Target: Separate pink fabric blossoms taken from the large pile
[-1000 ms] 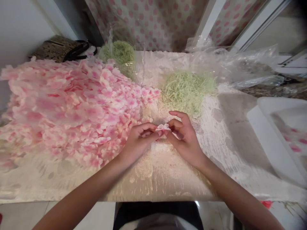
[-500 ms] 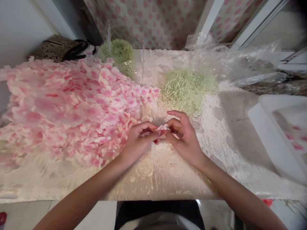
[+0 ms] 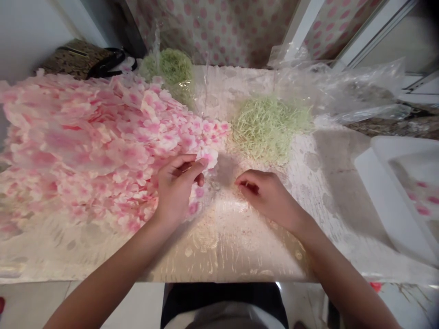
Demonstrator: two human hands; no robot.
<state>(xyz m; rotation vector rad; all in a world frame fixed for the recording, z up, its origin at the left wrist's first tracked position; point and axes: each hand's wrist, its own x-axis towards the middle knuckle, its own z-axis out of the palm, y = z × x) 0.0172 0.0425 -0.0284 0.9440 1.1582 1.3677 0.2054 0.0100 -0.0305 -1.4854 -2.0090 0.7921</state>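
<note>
Patterned cloth [image 3: 236,260] covers the table. One pink-white flower [image 3: 211,158] is pinched in the left hand [image 3: 175,185], beside the petal heap [image 3: 96,132]. The hands have just parted, leaving one alone bearing it; whether the curled right hand [image 3: 272,196] grips anything, I cannot tell. Green shreds [image 3: 265,128] lie beyond.

Just off centre towards nine o'clock, the left hand [image 3: 175,188] pinches a pink-and-white blossom [image 3: 211,157]; at four, the right hand [image 3: 265,194] curls, its grip hidden. On the worktop [image 3: 236,256], heaped pink blossoms [image 3: 99,132] spread at nine, pale green shreds [image 3: 265,130] at one, clear plastic [image 3: 343,91] at two, a white tub [image 3: 379,196] at three
</note>
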